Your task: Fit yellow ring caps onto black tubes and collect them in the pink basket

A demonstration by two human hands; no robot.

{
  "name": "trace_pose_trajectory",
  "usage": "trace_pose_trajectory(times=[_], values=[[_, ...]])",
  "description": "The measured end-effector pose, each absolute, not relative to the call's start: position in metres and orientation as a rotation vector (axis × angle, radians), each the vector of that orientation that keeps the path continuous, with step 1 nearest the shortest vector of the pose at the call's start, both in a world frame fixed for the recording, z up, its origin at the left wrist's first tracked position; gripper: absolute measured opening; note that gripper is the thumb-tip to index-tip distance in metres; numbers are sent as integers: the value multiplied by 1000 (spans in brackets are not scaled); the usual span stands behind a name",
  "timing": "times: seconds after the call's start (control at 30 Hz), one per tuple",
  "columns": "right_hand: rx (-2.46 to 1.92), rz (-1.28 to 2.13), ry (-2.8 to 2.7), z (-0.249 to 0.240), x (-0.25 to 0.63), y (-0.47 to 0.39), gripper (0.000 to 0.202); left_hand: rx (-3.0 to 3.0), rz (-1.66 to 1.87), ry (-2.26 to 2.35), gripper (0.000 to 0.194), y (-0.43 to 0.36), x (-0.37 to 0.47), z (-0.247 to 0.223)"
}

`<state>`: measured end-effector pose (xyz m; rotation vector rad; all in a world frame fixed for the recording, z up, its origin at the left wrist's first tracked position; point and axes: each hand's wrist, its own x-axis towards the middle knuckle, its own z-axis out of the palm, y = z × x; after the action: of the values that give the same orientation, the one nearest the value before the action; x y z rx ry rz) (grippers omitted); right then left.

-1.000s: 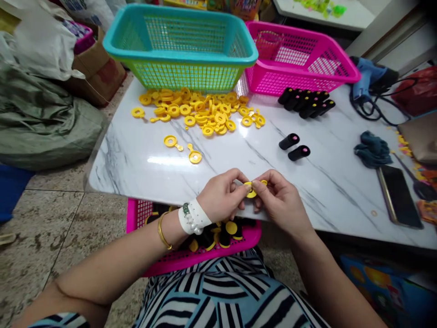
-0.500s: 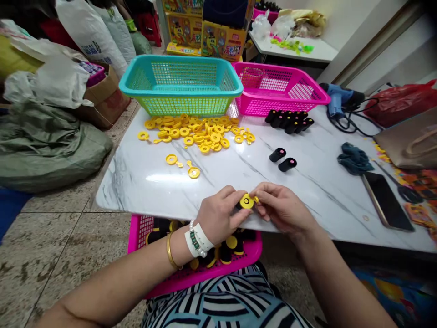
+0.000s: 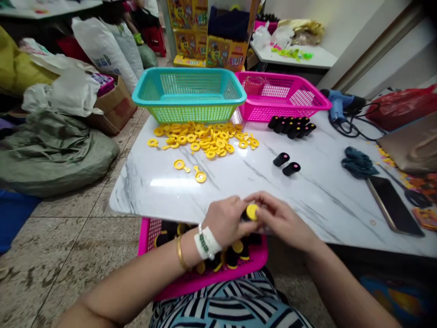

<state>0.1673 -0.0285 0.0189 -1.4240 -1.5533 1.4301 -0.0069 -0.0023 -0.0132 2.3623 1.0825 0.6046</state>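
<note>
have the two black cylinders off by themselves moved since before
No: against the phone on the table, the two black cylinders keep their place; only the camera view shifted.

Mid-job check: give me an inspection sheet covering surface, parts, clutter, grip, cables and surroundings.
Surface: white marbled table, glossy, reflecting light.
Job's things: yellow rings heaped before the teal basket, two lying apart nearer the person; black pieces grouped by the far pink basket, two set apart; more black-and-yellow pieces in the near pink basket.
Clutter: phone, dark cloth and blue tool, all at the right.
Grip: left hand holds a yellow-topped black piece; right hand is at its top, exact contact blurred.
Cables: dark cord looped beside the blue tool.
Surroundings: bags and cardboard box at left; printed boxes behind.
</note>
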Motion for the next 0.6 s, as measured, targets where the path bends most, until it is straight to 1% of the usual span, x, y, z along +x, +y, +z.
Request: trace_pose_trajectory(times=[0.1, 0.2, 0.27, 0.33, 0.4, 0.47, 0.53, 0.6], values=[[-1488, 1042, -1818, 17, 158, -68, 32, 2563, 698, 915, 41, -32, -17, -24], [-1436, 797, -2095, -3, 153, -93, 25, 2727, 736, 796, 33, -55, -24, -33], [-1404, 551, -2278, -20, 155, -99, 23, 2761, 707, 700, 36, -58, -30, -30], [-1360, 314, -2428, -33, 161, -100, 30, 2747, 748, 678, 40, -49, -40, -21], [-1299, 244, -2491, -39, 168, -101, 32, 2730, 866, 801, 35, -30, -53, -10], [-1211, 274, -2445, -35, 176, -101, 27, 2707, 949, 1085, 35, -6, -67, -3], [-1144, 277, -2325, -25, 185, -98, 23, 2675, 897, 1378, 39, 17, -78, -2], [-1168, 249, -2181, -13, 193, -93, 23, 2642, 775, 1526, 31, 34, -82, -5]])
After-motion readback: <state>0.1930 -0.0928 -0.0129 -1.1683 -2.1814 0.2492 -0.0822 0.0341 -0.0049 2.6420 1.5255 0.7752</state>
